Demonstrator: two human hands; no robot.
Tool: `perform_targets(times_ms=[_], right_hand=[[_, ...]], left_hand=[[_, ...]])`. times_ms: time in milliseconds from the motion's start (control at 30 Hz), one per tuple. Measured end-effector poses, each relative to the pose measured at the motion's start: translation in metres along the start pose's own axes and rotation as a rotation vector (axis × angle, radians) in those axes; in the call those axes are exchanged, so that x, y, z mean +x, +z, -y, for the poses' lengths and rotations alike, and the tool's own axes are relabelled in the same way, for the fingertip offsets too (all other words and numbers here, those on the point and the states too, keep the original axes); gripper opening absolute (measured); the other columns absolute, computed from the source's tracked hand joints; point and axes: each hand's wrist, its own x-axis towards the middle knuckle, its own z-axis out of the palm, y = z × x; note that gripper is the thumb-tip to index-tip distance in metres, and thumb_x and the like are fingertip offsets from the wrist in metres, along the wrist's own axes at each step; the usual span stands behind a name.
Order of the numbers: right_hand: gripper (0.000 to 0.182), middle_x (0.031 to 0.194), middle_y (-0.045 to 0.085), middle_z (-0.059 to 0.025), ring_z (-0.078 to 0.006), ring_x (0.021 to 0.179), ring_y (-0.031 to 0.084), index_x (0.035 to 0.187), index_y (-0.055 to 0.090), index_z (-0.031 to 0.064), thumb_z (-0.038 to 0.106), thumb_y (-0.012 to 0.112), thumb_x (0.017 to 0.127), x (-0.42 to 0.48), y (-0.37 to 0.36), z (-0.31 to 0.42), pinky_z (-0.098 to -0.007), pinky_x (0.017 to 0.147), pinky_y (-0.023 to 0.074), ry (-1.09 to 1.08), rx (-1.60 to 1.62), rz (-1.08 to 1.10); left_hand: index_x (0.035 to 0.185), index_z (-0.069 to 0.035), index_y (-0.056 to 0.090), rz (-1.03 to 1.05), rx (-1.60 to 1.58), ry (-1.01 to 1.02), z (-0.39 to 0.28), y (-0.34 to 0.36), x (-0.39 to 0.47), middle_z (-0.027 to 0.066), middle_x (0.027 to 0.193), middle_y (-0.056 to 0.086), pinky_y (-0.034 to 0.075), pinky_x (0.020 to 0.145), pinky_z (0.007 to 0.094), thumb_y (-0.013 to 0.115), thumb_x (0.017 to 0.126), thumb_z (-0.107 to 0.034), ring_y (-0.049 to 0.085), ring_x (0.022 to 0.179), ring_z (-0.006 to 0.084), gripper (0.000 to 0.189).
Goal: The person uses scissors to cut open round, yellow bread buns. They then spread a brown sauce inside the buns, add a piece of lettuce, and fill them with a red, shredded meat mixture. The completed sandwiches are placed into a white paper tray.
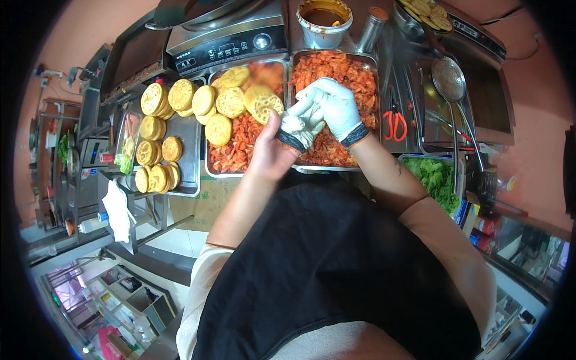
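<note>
My left hand (pixel 278 155) has its thumb and palm bare. A white work glove (pixel 299 126) with a dark cuff covers only its fingers. My right hand (pixel 335 105), in a matching white glove, is closed on the fingers of that half-worn glove. Both hands are together above two metal trays of chopped reddish-orange food, the left tray (pixel 213 173) and the right tray (pixel 326 167). Round flatbreads (pixel 230 102) are stacked on the left tray, just left of my left hand. How the fingers lie inside the left glove is hidden.
Further left, another metal tray (pixel 191 153) holds several flatbread stacks. A tub of brown sauce (pixel 324 38) and a metal shaker (pixel 371 31) stand behind the right tray. Red-handled scissors (pixel 394 126), a skimmer (pixel 448 80) and a container of lettuce (pixel 429 180) are to the right.
</note>
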Motion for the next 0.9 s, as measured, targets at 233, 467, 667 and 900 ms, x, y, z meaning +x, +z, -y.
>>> perform_targets(times_ms=[233, 467, 667, 900], right_hand=[[0.022, 0.101, 0.071, -0.0071, -0.0111, 0.089, 0.066, 0.111, 0.067, 0.0015, 0.019, 0.056, 0.103, 0.014, -0.008, 0.008, -0.0261, 0.077, 0.0538, 0.193, 0.181, -0.158], [0.022, 0.104, 0.072, -0.0070, -0.0165, 0.096, 0.068, 0.111, 0.069, 0.0029, 0.017, 0.070, 0.093, -0.005, -0.002, -0.008, -0.0307, 0.084, 0.0532, 0.297, 0.005, -0.009], [0.015, 0.095, 0.071, -0.0110, -0.0178, 0.088, 0.068, 0.104, 0.068, 0.0038, 0.014, 0.063, 0.094, -0.008, 0.002, -0.029, -0.0331, 0.077, 0.0532, 0.149, -0.280, -0.189], [0.011, 0.082, 0.057, 0.0011, -0.0061, 0.067, 0.053, 0.098, 0.062, 0.0059, 0.016, 0.058, 0.101, -0.003, 0.000, -0.031, -0.0245, 0.060, 0.0489, 0.132, -0.122, -0.223]], left_hand=[[0.149, 0.007, 0.035, -0.061, 0.014, 0.062, -0.005, -0.012, -0.005, 0.0225, 0.148, 0.048, 0.036, 0.117, 0.0496, 0.050, 0.102, -0.049, 0.046, 0.138, 0.0383, 0.075], [0.146, 0.001, 0.043, -0.026, -0.114, 0.078, -0.009, -0.021, 0.000, 0.0184, 0.145, 0.053, 0.034, 0.117, 0.0489, 0.046, 0.104, -0.048, 0.048, 0.137, 0.0335, 0.065], [0.147, 0.004, 0.040, -0.051, -0.079, 0.091, 0.000, -0.009, 0.003, 0.0191, 0.147, 0.051, 0.034, 0.118, 0.0479, 0.047, 0.104, -0.047, 0.048, 0.137, 0.0331, 0.067], [0.151, 0.002, 0.033, -0.039, -0.075, 0.105, -0.007, -0.009, 0.007, 0.0218, 0.154, 0.039, 0.031, 0.116, 0.0548, 0.046, 0.102, -0.052, 0.038, 0.142, 0.0401, 0.074]])
